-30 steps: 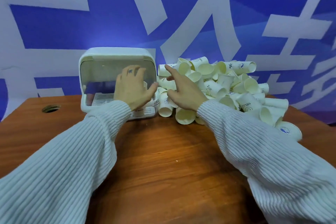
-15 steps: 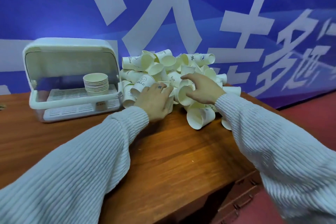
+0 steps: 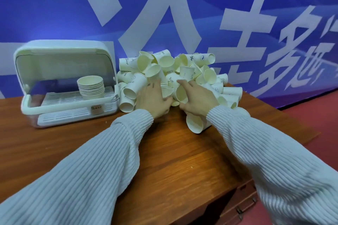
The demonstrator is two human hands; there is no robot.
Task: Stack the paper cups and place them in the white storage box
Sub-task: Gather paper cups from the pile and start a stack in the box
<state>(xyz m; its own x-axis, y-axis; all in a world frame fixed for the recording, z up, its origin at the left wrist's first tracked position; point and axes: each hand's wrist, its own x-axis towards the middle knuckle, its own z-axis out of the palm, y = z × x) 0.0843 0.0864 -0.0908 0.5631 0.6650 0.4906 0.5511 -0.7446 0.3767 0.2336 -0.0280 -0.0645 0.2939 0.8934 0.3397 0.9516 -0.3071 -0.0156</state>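
Observation:
A big loose pile of cream paper cups (image 3: 184, 68) lies on the wooden table against the blue wall. Left of it stands the white storage box (image 3: 54, 108), lid raised, with a stack of nested cups (image 3: 90, 86) on its upper rack. Both hands are at the pile's front edge. My right hand (image 3: 198, 99) grips a paper cup (image 3: 181, 95) whose mouth faces me, thumb on top. My left hand (image 3: 152, 99) reaches into the pile beside it, fingers curled over a cup (image 3: 166, 93) that is mostly hidden.
One cup (image 3: 194, 123) lies on its side under my right wrist. The table's right edge (image 3: 301, 144) falls off to a red floor. Drawer fronts (image 3: 243, 206) show below the front corner. Bare wood (image 3: 164, 151) stretches between me and the pile.
My left hand has left the box, where the cup stack now stands, and moved right into the pile. Both hands have drawn close together around cups.

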